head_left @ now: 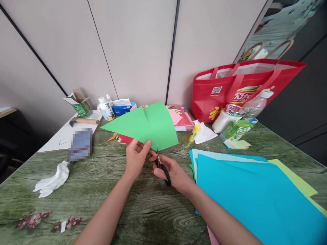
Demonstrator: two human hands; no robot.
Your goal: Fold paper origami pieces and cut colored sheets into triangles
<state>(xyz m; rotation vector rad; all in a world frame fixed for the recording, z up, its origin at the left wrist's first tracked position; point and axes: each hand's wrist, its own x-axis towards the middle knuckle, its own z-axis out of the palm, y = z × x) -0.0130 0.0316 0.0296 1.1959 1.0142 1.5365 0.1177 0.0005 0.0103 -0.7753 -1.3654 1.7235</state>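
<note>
One hand, the left point(135, 158), pinches a sheet of green paper point(153, 124) by its lower edge above a wood-grain counter point(145, 211), while the right hand point(176, 172), its grip curled around black-handled scissors point(162, 167), sets the blades at that same edge. Blue paper point(255, 197) lies to the right; a yellow glue stick point(195, 133) and red tote bag point(204, 98) stand beyond.

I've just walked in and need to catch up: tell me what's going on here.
A person's left hand holds a sheet of green paper above the table, gripping its near edge. The right hand holds black-handled scissors, their blades at that same edge. Blue paper lies to the right, with a yellow glue stick farther back, near a red bag.
</note>
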